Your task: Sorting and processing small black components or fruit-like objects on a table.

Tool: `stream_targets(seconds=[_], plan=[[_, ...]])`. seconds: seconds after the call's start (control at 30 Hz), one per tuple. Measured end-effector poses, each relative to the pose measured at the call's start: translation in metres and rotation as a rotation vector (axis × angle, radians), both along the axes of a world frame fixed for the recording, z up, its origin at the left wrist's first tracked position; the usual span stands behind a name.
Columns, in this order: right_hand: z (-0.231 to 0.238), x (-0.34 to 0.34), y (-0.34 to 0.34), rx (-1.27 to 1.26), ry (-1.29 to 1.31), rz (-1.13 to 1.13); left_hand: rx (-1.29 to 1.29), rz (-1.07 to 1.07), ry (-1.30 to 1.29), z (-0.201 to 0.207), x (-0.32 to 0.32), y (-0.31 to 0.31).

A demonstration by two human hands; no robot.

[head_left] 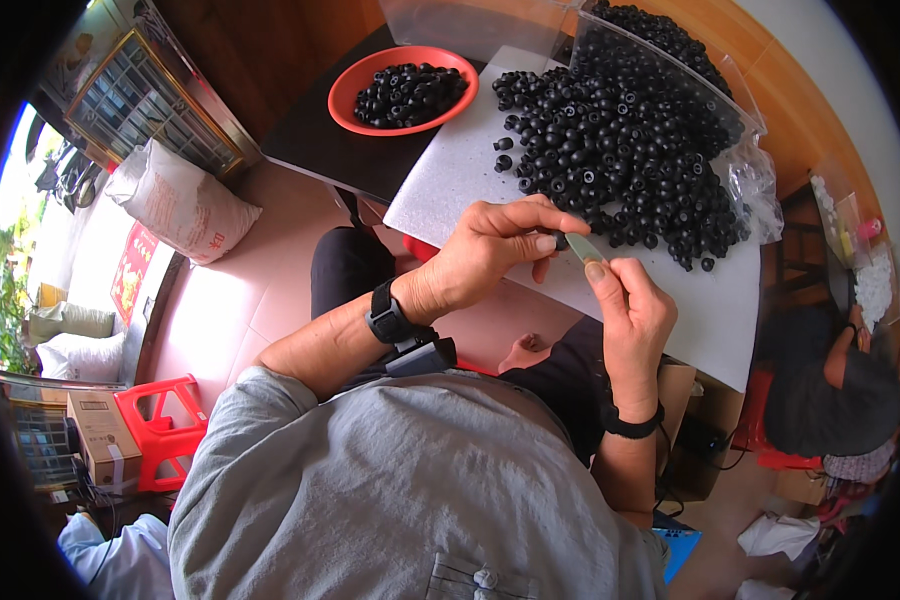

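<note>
Between thumb and forefinger, my left hand [495,240] pinches a small black round part [560,241], mostly covered by the fingers. My right hand [632,305] is closed on a thin pale-green blade-like tool [583,247], whose tip is close to that part. Whether the two touch, I cannot tell. Just beyond my hands, a large heap of black round parts [610,150], several with visible holes, spreads over a pale foam-like sheet [438,195]. Some of the heap lies inside a tipped clear plastic bin [755,115].
On the dark table [305,140] at left stands a coral-red bowl [338,100] of black parts. Clear plastic wrap [755,190] lies at the heap's right. Leftward are a full white sack [185,205], a red stool [165,430] and a cardboard box [100,440]. Another person [835,390] sits at right.
</note>
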State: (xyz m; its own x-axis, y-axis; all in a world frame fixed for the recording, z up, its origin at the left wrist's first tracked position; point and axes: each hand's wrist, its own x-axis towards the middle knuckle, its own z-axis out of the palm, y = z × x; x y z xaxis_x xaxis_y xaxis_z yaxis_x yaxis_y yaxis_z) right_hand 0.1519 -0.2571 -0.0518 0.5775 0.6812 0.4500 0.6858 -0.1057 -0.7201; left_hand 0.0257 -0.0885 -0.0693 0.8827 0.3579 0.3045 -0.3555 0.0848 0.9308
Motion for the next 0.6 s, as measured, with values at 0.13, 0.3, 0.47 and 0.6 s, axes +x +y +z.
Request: stream_targets(seconds=[0.13,0.3,0.47,0.6], plan=[[0.0012,0.0008,-0.0005,-0.010,-0.012,0.018,-0.005,0.017,0.005,-0.0013,0.0003,-0.0012],[0.0007,0.0016,-0.0013,-0.007,-0.023,0.022,-0.044,0.033,-0.006,0.0015,0.0002,-0.0050],[0.0006,0.0011,-0.0010,-0.016,-0.006,0.015,-0.007,0.036,-0.006,0.0036,-0.0005,-0.0063],[0.0000,0.0010,-0.0007,-0.012,-0.024,0.018,0.014,0.039,-0.011,0.0030,-0.0005,-0.0057]])
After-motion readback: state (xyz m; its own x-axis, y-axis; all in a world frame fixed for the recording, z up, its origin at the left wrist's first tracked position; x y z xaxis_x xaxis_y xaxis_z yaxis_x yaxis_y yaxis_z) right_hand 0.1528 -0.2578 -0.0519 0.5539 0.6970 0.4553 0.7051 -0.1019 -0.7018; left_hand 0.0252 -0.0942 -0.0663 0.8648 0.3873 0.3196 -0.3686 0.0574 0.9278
